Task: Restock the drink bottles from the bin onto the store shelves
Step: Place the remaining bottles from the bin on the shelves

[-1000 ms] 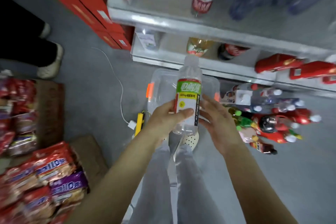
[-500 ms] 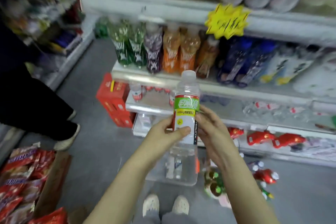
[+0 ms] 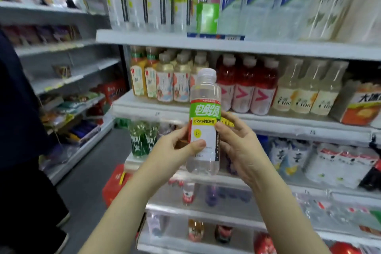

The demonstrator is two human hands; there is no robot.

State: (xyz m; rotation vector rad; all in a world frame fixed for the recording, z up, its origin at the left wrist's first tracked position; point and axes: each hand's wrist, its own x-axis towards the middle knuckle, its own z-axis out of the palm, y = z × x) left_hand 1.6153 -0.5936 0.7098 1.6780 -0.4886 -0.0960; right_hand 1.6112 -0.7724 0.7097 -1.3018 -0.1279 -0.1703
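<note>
Shelves (image 3: 226, 45) fill the view ahead, tier over tier of drinks. A person in dark clothes (image 3: 18, 130) stands at the left edge. Clear bottles (image 3: 136, 2) with green-and-white labels line the top tier, with red drinks (image 3: 245, 90) and pale yellow drinks (image 3: 305, 93) in rows on the tier below. In front of that tier, upright and off the shelf, is the bottle (image 3: 204, 126) — clear liquid inside, white cap on, green, yellow and white label. Both hands grip it: the left hand (image 3: 171, 150) lays its thumb across the label, and the right hand (image 3: 241, 146) curls its fingers (image 3: 224, 128) round the other side.
</note>
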